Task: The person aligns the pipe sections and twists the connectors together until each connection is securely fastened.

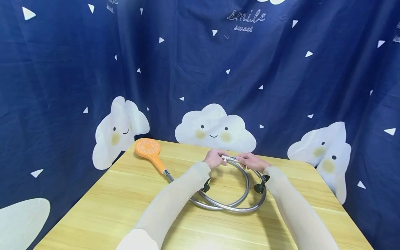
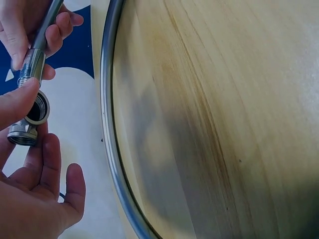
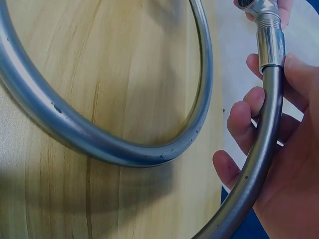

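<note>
Over the far part of the table, my left hand [image 1: 214,158] pinches a small chrome tee fitting [image 2: 22,134] between thumb and fingers. Two of the fitting's threaded openings face the left wrist camera. My right hand [image 1: 252,161] grips the end of a grey metal shower hose [image 3: 271,104], thumb and fingertips at its chrome connector [image 3: 271,46]. That connector sits in line on the fitting's third arm, with some thread showing between them. From there the hose loops over the table and runs left under my left forearm to an orange shower head [image 1: 148,147], which lies face up.
The hose coil [image 1: 247,187] spreads on the wooden table [image 1: 125,208] below and in front of both hands. A dark blue curtain [image 1: 200,69] with white clouds hangs around the table's far and side edges. Dark wrist straps [image 1: 260,187] hang below the sleeves.
</note>
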`<move>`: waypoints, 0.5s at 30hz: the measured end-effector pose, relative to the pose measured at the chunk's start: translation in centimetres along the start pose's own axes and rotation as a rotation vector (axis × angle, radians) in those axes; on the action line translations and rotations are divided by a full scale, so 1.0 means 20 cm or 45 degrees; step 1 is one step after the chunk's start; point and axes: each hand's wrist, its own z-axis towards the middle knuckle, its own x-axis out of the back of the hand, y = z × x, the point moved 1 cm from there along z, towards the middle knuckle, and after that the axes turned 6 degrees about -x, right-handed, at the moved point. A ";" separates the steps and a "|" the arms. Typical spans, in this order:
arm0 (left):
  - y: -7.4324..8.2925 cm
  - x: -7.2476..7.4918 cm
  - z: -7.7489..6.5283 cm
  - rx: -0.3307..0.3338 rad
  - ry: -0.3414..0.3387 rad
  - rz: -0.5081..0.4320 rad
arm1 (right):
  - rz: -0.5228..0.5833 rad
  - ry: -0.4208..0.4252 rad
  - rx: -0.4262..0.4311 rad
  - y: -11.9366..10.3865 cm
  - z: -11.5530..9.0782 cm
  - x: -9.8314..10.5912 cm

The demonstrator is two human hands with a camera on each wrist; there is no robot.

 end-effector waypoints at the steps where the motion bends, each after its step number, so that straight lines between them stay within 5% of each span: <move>1: 0.00 0.00 0.00 0.001 -0.003 -0.007 | -0.005 -0.002 -0.009 0.00 0.00 0.00; 15: 0.00 0.00 0.00 0.012 -0.029 0.002 | 0.027 0.036 -0.031 -0.01 -0.01 0.00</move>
